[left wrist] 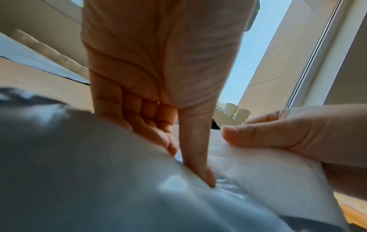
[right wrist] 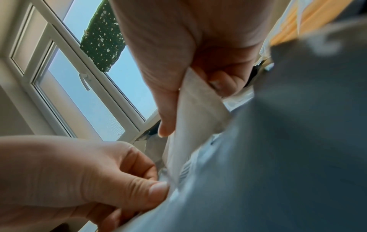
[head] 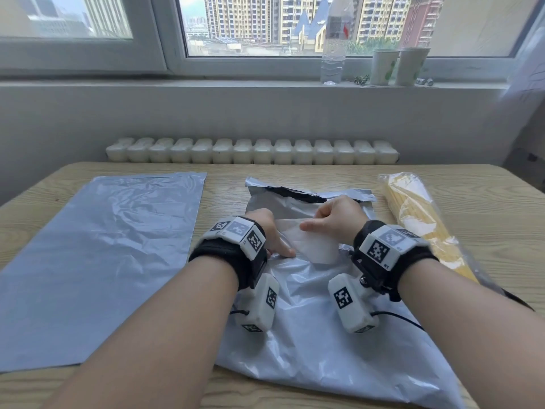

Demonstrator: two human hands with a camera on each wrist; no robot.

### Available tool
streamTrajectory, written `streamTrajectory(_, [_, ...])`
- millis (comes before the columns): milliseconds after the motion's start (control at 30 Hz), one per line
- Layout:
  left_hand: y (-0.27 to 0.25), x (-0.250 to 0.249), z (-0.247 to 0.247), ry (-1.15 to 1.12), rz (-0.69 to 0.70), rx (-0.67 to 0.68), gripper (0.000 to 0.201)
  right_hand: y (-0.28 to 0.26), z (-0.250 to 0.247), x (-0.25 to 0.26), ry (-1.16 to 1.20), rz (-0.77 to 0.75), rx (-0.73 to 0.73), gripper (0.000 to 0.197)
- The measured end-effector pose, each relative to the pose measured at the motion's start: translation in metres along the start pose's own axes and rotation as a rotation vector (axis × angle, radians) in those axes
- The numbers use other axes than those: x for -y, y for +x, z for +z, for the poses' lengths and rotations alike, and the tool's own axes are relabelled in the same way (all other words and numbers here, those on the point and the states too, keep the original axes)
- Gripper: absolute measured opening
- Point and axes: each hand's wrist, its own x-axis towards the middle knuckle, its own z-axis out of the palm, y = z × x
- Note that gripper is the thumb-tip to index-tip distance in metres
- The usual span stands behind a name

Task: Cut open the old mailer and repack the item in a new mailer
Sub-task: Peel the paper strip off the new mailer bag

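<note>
Crumpled grey plastic mailer (head: 309, 335), torn open along its far edge, lies mid-frame on the wooden surface (head: 486, 231). Right grip (head: 339, 219) pinches a white translucent sheet (head: 312, 246) between thumb and curled fingers. Left grip (head: 265, 228) bears on the mailer just beside that sheet, thumb down; whether it pinches the film cannot be told. Flat grey mailer (head: 103, 261) lies at left, a long yellow item in clear wrap (head: 418, 219) at right

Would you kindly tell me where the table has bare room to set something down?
Bare wood shows along the far edge of the table, between the flat grey mailer and the opened mailer, and right of the yellow package. The middle is crowded: the left hand grips the opened mailer, the right hand pinches a white sheet.
</note>
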Motion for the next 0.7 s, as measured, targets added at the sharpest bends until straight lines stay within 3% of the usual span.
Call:
streamTrajectory(167, [0.002,0.000,0.000,0.028,0.007,0.004,0.041,0.001,-0.006,0.001,-0.002,0.013,0.052,0.041])
streamTrajectory(233, [0.002,0.001,-0.001,0.009,0.008,0.012,0.038,-0.003,-0.010,0.004,0.066,0.049,0.163,0.054])
streamTrajectory(300, [0.002,0.002,0.000,-0.013,0.013,0.022,0.034,-0.007,-0.016,0.005,0.108,0.109,0.294,0.054])
streamTrajectory(400, [0.004,0.002,0.001,-0.039,0.017,0.030,0.040,-0.014,-0.023,0.003,-0.081,0.123,0.455,0.044])
streamTrajectory(567, [0.003,0.003,0.001,-0.033,0.031,0.021,0.047,-0.013,-0.029,0.003,-0.016,0.104,0.350,0.021])
streamTrajectory(700, [0.004,0.003,0.000,-0.043,0.030,0.032,0.047,-0.008,-0.030,0.004,0.059,0.093,0.229,0.021])
